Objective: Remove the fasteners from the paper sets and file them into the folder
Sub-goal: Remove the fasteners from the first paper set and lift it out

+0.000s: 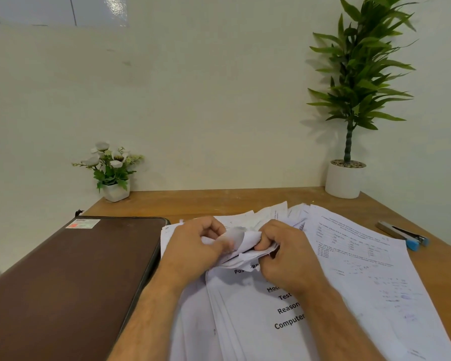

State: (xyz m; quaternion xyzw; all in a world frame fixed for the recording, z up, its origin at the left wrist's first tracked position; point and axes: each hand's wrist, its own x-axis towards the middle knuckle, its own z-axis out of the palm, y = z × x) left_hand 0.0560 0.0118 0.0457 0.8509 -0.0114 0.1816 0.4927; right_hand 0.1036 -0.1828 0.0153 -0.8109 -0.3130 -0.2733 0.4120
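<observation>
head view, looking forward and down; a wooden brown worktop (pixel 219 201) set against a pale wall carries a loose spread of white printed paper sheets (pixel 362 269) that covers its middle and right; on top of the spread, nearest the viewer, lies a white paper set with bold black headings (pixel 258 308); its far corner is lifted and crumpled between the two hands; the left hand (pixel 195 246) has its grip clenched on that corner from the left, thumb lying over the curled paper, fingers folded behind it; the right hand (pixel 284 248) grasps the same corner from the right, fingertips (pixel 261 246) pinching the folded edge; the two hands lie just beside each other with the bunched corner between them; any fastener in the corner is hidden by paper and fingers; both forearms cross the near part of the set; left of the papers, touching their edge, lies a closed dark brown leather-like folder with a small sticker at its far corner (pixel 71 277); a silver and blue stapler (pixel 404 234) lies on the bare wood just right of the spread; at the far edge stand a small white pot of white artificial flowers (pixel 112 170) on the left and a tall green leafy plant in a round white pot (pixel 349 105) on the right.
</observation>
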